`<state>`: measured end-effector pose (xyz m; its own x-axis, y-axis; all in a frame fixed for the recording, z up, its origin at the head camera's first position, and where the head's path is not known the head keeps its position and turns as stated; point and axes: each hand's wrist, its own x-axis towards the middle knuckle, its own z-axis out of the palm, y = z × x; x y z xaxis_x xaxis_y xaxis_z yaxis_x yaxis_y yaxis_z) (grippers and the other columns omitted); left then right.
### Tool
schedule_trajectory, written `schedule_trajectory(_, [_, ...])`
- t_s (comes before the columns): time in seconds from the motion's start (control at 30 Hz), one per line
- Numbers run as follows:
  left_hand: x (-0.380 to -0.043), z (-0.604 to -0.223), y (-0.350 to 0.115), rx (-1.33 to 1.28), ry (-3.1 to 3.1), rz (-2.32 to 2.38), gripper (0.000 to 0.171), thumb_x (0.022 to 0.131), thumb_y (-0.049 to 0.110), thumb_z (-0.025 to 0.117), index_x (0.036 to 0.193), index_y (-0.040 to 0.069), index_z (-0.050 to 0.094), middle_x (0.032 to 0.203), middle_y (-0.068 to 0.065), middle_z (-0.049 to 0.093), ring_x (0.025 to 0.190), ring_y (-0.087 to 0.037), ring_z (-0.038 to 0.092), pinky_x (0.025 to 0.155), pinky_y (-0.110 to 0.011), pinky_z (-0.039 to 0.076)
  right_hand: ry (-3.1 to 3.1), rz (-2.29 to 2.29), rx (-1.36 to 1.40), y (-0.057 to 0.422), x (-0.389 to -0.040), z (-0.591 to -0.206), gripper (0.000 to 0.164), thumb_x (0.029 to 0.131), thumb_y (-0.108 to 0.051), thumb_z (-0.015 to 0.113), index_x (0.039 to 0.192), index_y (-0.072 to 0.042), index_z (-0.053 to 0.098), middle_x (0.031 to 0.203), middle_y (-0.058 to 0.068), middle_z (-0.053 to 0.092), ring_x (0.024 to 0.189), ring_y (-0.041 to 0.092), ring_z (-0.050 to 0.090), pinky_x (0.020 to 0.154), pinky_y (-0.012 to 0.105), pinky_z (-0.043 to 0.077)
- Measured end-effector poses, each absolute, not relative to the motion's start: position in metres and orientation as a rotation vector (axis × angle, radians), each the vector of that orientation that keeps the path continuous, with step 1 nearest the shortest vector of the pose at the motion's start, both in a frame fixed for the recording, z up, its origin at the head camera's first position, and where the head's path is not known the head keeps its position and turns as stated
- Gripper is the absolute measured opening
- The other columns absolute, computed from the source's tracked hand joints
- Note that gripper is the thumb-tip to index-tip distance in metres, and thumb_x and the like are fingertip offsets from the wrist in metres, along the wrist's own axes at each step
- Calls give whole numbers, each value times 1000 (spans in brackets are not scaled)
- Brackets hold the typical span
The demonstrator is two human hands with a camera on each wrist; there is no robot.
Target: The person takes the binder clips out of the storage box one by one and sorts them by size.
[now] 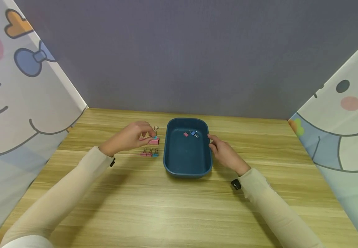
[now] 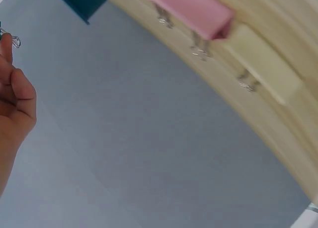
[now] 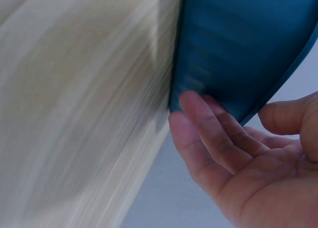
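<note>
My left hand [image 1: 132,135] pinches a small teal binder clip [image 1: 155,137] with silver wire handles between thumb and index fingertip. A pink block-shaped piece [image 1: 155,141] lies right under it, partly covered by the hand. Only the folded fingers of that hand [image 2: 15,94] show in the left wrist view, with the clip's wire handles [image 2: 16,41] at the fingertip. My right hand [image 1: 225,153] holds the right side of a dark blue tray [image 1: 187,174]. Its thumb is at the rim and its fingers [image 3: 203,126] rest against the outer wall.
Inside the tray lie a small pink clip [image 1: 186,134] and blue clips [image 1: 194,133]. In front of my left hand stands a short row of pink clips [image 1: 146,154] and one blue clip [image 1: 155,155]. A cream block [image 2: 263,64] shows close up. A grey wall [image 1: 185,69] stands behind.
</note>
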<state>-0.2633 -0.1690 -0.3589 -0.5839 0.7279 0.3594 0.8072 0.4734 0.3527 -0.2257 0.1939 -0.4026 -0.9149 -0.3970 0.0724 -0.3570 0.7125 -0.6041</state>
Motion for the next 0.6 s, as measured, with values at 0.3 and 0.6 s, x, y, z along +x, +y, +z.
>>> schedule_trajectory(0.3, [-251,-374,-204,-1252,-2646,-699,11,82,5,71,89,13,68,87,8,61,70,-9,52,59,-28,46,2853,-974,-640,194,-226,-402,43,101,-8,42,142,4,35,84,7,56,62,16,46,62,34,41])
schedule_trajectory(0.6, [-246,-401,-225,-1230,-2699,-663,14,77,-1,75,81,11,68,85,7,61,66,-10,51,56,-25,44,2845,-982,-639,195,-225,-403,43,102,-9,42,142,3,34,88,9,58,63,16,47,62,34,41])
